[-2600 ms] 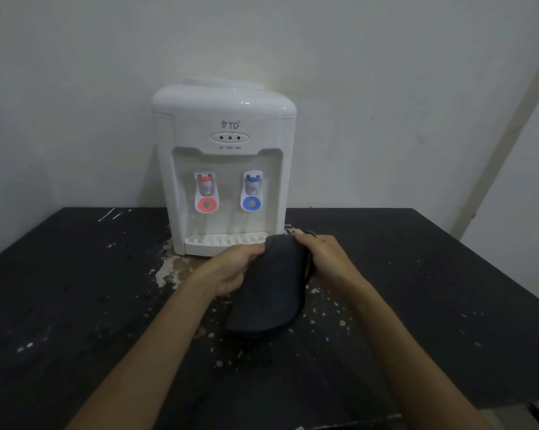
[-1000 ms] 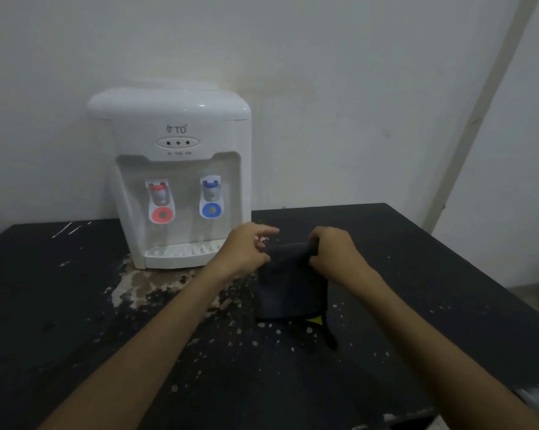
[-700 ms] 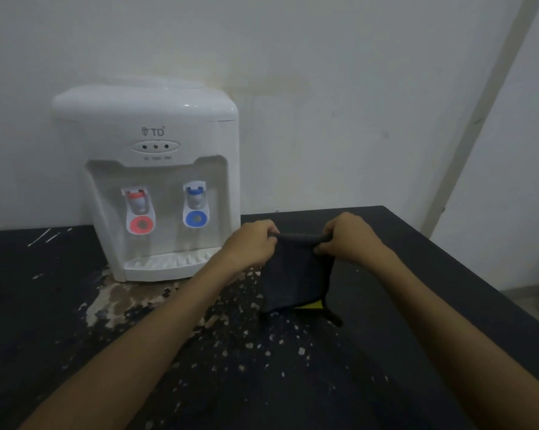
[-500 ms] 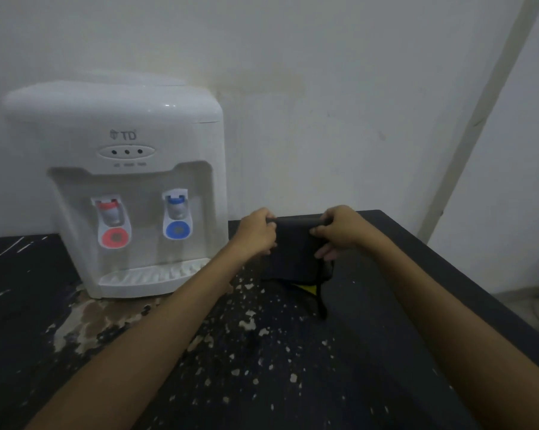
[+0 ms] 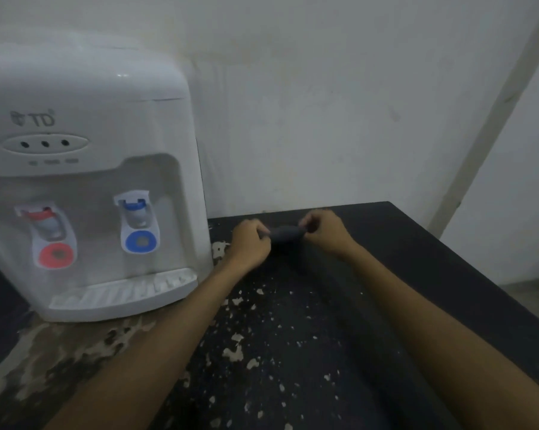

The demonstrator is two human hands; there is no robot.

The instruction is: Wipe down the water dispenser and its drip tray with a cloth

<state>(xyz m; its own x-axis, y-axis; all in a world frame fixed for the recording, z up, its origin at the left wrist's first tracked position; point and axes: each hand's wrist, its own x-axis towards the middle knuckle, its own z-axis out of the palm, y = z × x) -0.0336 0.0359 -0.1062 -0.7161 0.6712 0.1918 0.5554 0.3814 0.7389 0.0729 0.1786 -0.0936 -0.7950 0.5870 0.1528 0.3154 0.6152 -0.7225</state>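
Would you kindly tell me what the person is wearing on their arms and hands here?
Nothing that shows. The left hand and right hand are bare, with no gloves; no ring is visible, though the picture is dim. The left forearm and right forearm are uncovered to the frame's edge: no sleeve, watch or bracelet.

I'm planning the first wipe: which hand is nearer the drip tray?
Left. The left hand grips the cloth just past the right end of the drip tray; the right hand grips the cloth's other end, farther right.
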